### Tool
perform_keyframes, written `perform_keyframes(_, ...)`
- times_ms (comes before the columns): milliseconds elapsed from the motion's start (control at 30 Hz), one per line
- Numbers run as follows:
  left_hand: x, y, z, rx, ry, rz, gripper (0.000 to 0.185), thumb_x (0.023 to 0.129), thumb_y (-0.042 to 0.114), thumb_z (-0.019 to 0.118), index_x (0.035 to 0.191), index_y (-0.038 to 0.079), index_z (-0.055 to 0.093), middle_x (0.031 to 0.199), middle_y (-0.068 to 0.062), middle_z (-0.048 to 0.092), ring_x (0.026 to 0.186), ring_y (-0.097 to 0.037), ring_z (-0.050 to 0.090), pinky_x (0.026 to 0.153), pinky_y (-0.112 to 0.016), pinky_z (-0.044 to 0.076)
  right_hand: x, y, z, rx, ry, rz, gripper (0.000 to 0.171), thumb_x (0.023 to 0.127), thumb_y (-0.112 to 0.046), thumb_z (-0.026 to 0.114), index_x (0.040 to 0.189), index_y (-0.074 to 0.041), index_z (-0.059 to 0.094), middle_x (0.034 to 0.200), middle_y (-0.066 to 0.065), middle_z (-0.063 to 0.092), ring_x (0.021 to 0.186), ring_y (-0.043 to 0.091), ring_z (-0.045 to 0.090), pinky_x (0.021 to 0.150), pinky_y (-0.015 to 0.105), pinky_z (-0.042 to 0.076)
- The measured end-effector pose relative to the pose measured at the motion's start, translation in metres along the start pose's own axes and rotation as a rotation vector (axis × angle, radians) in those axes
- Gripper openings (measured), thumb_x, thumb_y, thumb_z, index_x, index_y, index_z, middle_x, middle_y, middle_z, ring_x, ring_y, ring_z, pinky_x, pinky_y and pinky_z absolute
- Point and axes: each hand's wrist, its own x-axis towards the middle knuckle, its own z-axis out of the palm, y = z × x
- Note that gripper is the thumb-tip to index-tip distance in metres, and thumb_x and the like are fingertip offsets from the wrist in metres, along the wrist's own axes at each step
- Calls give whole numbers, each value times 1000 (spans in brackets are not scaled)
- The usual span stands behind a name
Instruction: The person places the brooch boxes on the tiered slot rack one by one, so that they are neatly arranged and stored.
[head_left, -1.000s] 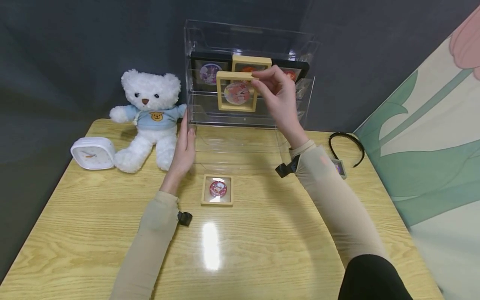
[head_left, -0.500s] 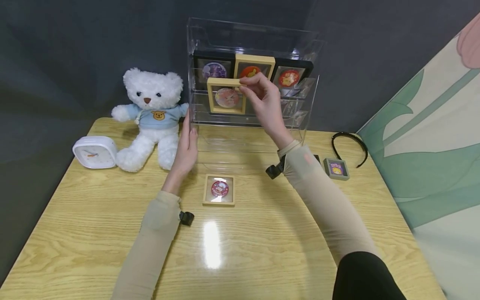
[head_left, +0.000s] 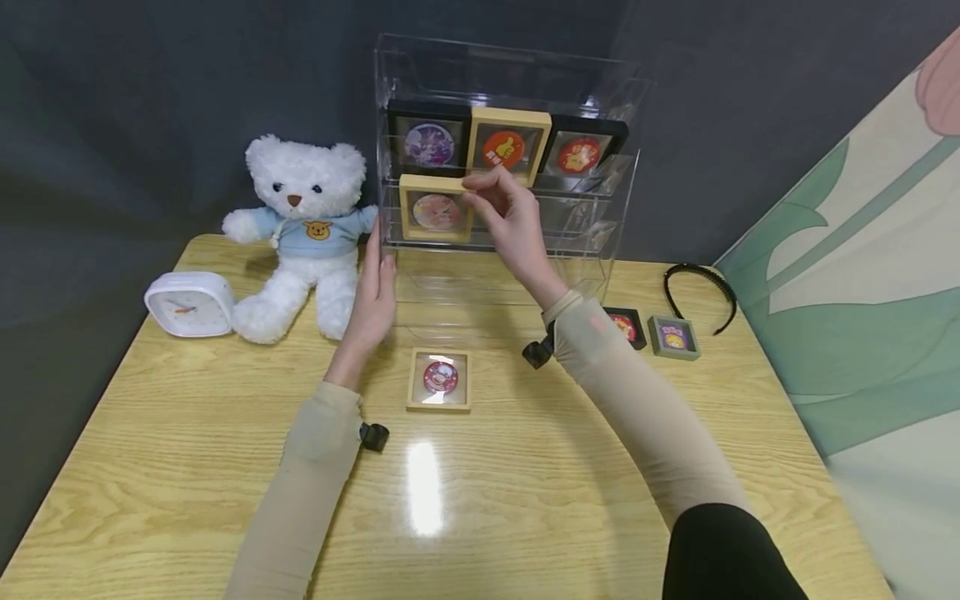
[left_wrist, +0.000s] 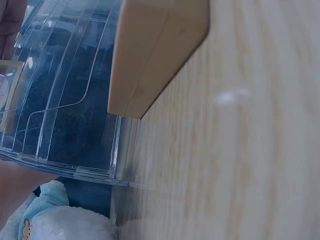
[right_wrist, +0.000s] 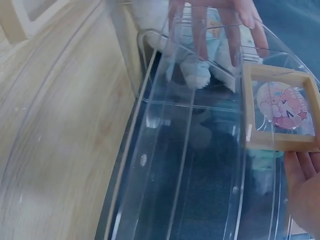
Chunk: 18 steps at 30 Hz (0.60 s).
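Pink badge frame (head_left: 437, 212) lowered, right hand (head_left: 516, 223) pinching it, left hand (head_left: 371, 298) flat against clear rack (head_left: 572, 215)

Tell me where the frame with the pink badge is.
In the head view, the pink-badge frame is at the left of the clear rack, just below the purple-badge frame, its top right corner pinched by the right hand.

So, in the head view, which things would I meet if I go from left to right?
White clock, white teddy bear, left hand, wooden frame with the pink badge, right hand, black-framed badge, grey-framed badge, black headband.
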Motion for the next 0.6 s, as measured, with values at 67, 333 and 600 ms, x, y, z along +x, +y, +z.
perform_keyframes(67, 0, 0, 0, -4, 1, 4, 60, 117, 10, 26, 174, 12, 5, 179, -6, 6, 162, -22, 11, 131, -33, 15, -1, 0, 1, -19, -6, 5, 11, 102, 3, 68, 111, 10, 68, 123, 20, 73, 108, 20, 72, 98, 35, 59)
perform_keyframes(333, 0, 1, -1, 12, 4, 1, 60, 118, 12, 25, 174, 13, 6, 179, -4, 6, 162, -21, 11, 130, -31, 14, -2, -4, 6, -90, -38, -7, 15, 104, -2, 68, 117, 6, 69, 130, 16, 73, 115, 22, 71, 101, 32, 57)
perform_keyframes(600, 0, -1, -1, 0, 7, 16, 59, 117, 10, 25, 173, 8, 7, 179, -8, 7, 162, -22, 12, 130, -31, 16, -6, -7, 2, -148, -66, 14, 22, 106, -7, 69, 125, 2, 70, 137, 10, 70, 119, 17, 69, 103, 29, 56)
